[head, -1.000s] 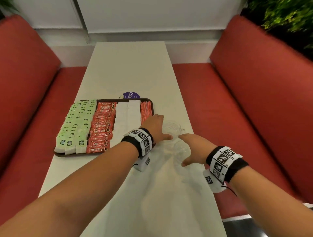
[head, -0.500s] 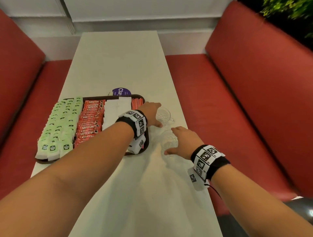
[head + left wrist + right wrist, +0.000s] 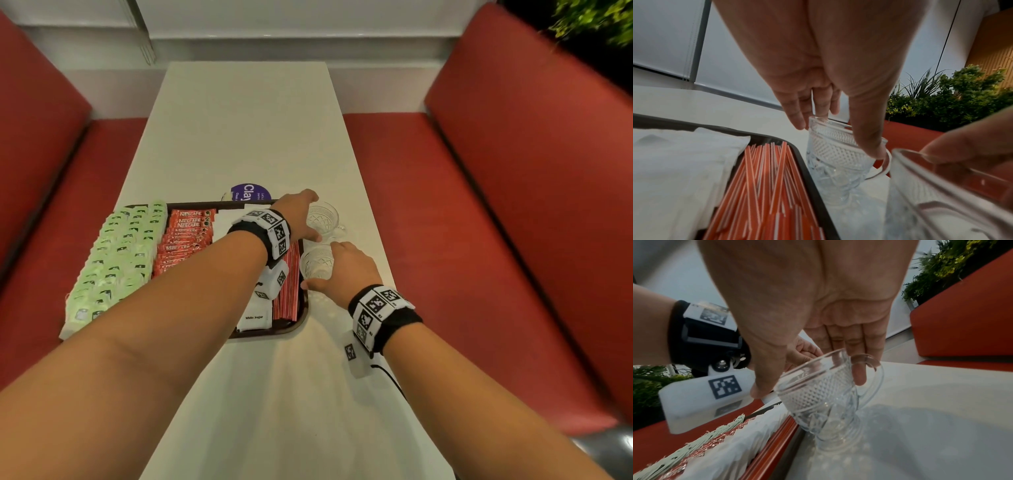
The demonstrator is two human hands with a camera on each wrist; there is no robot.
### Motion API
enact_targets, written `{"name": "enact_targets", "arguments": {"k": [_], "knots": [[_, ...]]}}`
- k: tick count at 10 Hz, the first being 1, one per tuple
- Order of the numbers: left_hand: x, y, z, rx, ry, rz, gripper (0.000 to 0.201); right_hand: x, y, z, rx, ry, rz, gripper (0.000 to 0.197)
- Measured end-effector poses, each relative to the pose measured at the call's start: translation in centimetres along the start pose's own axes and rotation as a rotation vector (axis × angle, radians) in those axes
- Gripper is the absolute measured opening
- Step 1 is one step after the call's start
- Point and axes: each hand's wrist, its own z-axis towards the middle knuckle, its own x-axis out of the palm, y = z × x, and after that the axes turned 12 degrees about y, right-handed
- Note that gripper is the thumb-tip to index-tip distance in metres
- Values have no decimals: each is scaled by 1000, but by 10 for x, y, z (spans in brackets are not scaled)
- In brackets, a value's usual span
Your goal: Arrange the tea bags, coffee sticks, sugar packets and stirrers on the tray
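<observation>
A dark tray (image 3: 301, 318) holds rows of green tea bags (image 3: 116, 253), red coffee sticks (image 3: 181, 240), white sugar packets (image 3: 255, 318) and red stirrers (image 3: 287, 294). Two patterned glass cups stand on the table just right of the tray. My left hand (image 3: 310, 219) grips the far glass cup (image 3: 323, 217) by its rim from above, thumb on the near side. My right hand (image 3: 325, 270) grips the near glass cup (image 3: 313, 262) the same way. In the left wrist view the far glass cup (image 3: 834, 162) stands beside the stirrers (image 3: 766, 186). In the right wrist view my thumb and fingers clasp the near glass cup (image 3: 822, 402).
A round purple sticker (image 3: 250, 193) lies just beyond the tray. The white table (image 3: 246, 120) runs on to the far wall. Red bench seats (image 3: 479, 240) flank it on both sides. Green plants (image 3: 589, 20) stand behind the right bench.
Both hands, each with its cup, have moved away from me along the tray's right edge. The head view has shifted.
</observation>
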Motion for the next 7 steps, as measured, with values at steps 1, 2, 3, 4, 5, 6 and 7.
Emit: {"name": "enact_targets", "arguments": {"k": [1,2,3,4,5,6,7], "knots": [[-3,-2,2,-24,-25,-10,98,-1,1,3,-8,-4,11,89],[-4,-3,2,-35,-29,1,101,-2,0,5,-20,2,14,85],[-3,-4,2,-42,-26,17,104,-3,1,6,-23,18,17,85],[-2,-5,-5,-34,-32,39,105,-6,3,1,-34,32,30,89],[-2,-5,-28,-41,-98,-9,93,-13,0,-8,-69,-22,87,79],[-1,2,-61,-72,-192,-47,76,-27,-4,-22,-113,-146,84,62],[-1,10,-106,-60,-261,-32,61,-53,-3,-42,-183,-334,34,50]]}}
